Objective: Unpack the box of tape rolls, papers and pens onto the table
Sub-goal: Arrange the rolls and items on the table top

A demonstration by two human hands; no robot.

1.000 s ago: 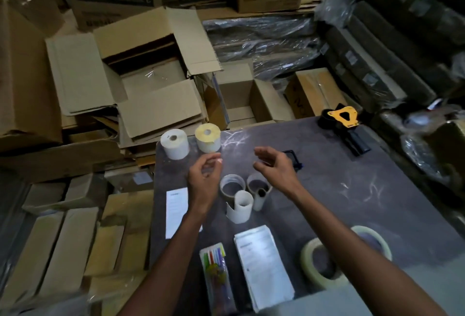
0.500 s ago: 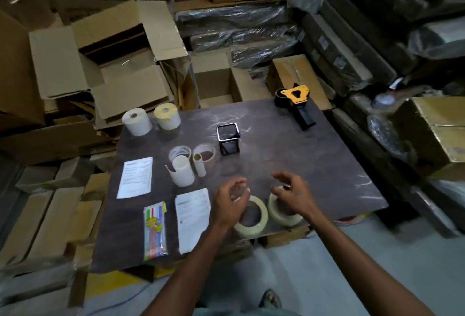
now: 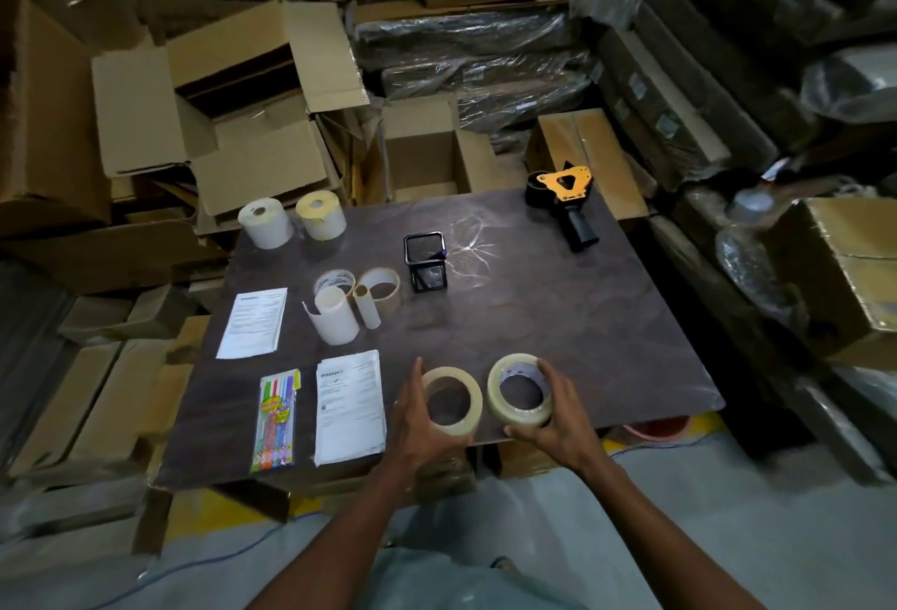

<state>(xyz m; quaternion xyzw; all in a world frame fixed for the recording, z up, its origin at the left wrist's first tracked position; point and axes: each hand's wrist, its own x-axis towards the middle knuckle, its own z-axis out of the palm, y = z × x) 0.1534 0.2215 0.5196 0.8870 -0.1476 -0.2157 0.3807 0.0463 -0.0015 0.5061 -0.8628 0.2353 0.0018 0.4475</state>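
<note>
From your head camera: your left hand (image 3: 417,420) cups one tape roll (image 3: 452,401) and your right hand (image 3: 553,420) grips another roll (image 3: 520,390), both at the near edge of the table (image 3: 558,313). Each roll's open core faces up toward you; the right one seems slightly tilted, possibly lifted.
</note>
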